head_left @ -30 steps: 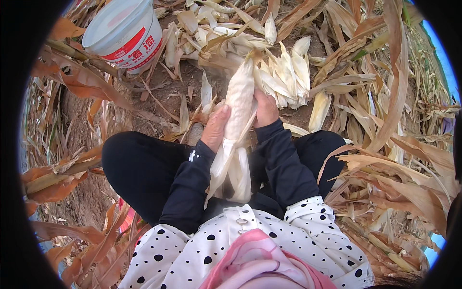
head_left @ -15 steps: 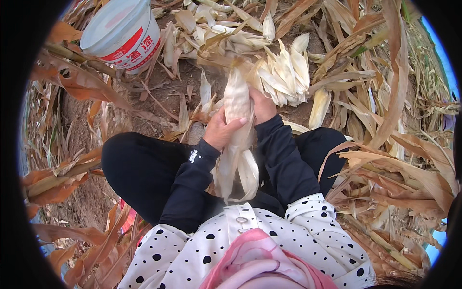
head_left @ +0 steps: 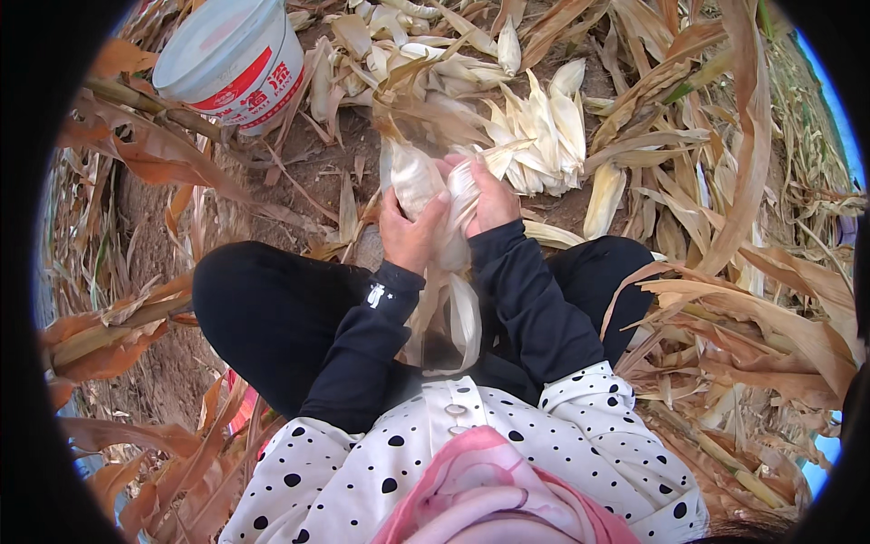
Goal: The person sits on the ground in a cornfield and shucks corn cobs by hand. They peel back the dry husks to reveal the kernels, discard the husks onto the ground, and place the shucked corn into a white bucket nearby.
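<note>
A pale ear of corn stands tilted in front of me between my knees, still partly wrapped in its leaves. My left hand is closed around its lower left side. To the right of the ear, my right hand is closed on a bunch of whitish corn husk, bent outward from the ear. Long loose husk strips hang from the ear's lower end toward my lap. My right fingertips are partly hidden behind the husk.
A white and red plastic bucket stands at the far left. A heap of pale husks lies beyond my right hand, with more husks behind. Dry corn stalks and leaves cover the right side; bare soil shows at left.
My right hand has drawn husk leaves away to the right of the ear. The ear's top has tipped left, and my left hand has shifted slightly with it.
</note>
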Motion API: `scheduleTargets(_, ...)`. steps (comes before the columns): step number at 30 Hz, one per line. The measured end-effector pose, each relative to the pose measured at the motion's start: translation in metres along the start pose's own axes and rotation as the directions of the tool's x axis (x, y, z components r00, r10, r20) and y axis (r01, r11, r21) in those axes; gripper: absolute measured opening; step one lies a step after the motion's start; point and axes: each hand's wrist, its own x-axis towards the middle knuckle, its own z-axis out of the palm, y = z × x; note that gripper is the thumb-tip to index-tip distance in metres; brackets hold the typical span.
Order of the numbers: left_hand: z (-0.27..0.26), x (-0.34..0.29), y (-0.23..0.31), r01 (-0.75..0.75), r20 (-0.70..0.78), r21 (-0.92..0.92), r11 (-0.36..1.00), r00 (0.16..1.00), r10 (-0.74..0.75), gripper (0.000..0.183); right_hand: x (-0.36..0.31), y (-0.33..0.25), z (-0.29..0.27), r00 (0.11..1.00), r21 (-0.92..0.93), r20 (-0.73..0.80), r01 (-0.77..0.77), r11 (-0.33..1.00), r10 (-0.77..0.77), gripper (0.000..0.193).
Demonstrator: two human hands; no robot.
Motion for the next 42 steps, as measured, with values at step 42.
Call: scheduleTargets(42,-0.061,0.032,-0.023,0.661,0.629,-0.654,0.368,0.745,-0.220,0.052,-0.041,0.011,0.037,0.929,-0.181,0.369,0.036,0.983,0.034,0.022)
